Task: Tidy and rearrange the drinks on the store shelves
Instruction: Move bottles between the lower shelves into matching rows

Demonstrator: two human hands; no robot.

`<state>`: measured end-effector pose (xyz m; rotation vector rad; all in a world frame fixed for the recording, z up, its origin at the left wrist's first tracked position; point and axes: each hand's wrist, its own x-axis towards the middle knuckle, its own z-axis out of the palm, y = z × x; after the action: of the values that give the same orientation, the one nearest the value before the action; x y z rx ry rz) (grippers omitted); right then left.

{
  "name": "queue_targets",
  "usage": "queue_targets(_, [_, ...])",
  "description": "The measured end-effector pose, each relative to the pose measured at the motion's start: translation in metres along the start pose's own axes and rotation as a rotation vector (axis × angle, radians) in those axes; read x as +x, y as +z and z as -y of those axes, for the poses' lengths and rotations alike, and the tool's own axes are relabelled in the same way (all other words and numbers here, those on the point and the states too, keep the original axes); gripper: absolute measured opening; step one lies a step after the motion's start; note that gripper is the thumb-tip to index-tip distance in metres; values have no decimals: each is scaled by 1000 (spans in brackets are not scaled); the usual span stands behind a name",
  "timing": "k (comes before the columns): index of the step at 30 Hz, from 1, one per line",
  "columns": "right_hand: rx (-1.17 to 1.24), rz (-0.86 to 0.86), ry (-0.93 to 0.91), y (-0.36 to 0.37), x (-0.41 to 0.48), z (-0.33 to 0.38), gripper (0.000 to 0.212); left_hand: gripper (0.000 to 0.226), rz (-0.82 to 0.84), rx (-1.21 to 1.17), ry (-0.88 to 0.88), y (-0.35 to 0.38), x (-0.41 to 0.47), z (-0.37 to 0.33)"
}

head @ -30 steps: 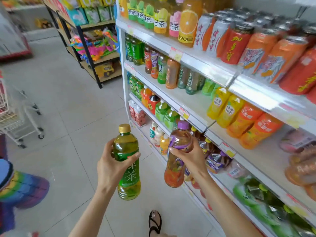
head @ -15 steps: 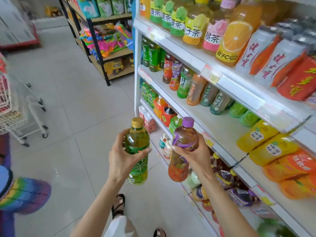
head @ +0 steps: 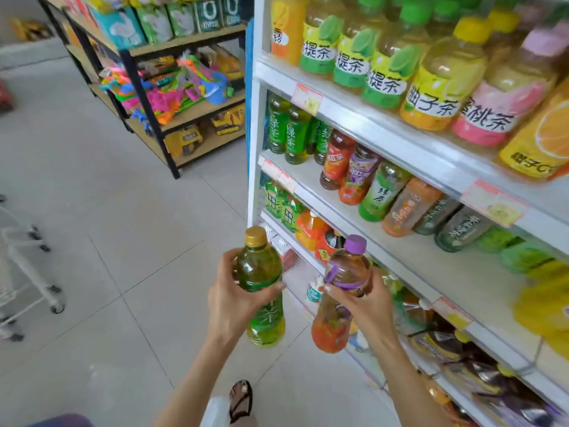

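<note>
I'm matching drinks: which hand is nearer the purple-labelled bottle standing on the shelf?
Right. The right hand is below the purple-labelled bottle; the left hand is farther, down-left of it.

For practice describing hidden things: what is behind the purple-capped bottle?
Behind the purple-capped bottle a white shelf runs. A red bottle shows at its upper left and a small white bottle at its lower left. The bottle and right hand cover whatever stands directly behind.

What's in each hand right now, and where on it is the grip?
The left hand grips the gold-capped green tea bottle around its middle. The right hand grips the purple-capped bottle around its upper body, just below the shoulder.
</note>
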<state>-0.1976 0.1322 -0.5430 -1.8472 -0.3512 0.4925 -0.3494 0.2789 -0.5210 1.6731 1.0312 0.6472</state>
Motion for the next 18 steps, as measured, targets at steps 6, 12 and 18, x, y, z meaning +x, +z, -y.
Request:
queue_targets(6, [15, -107, 41, 41, 25, 21, 51, 81, 60, 27, 12, -16, 87, -9])
queue_targets(12, [-2, -124, 79, 43, 49, 22, 52, 76, 122, -1, 59, 9, 158, -24])
queue_targets(18, [39, -164, 69, 39, 75, 26, 51, 74, 172, 44, 224, 54, 230, -56])
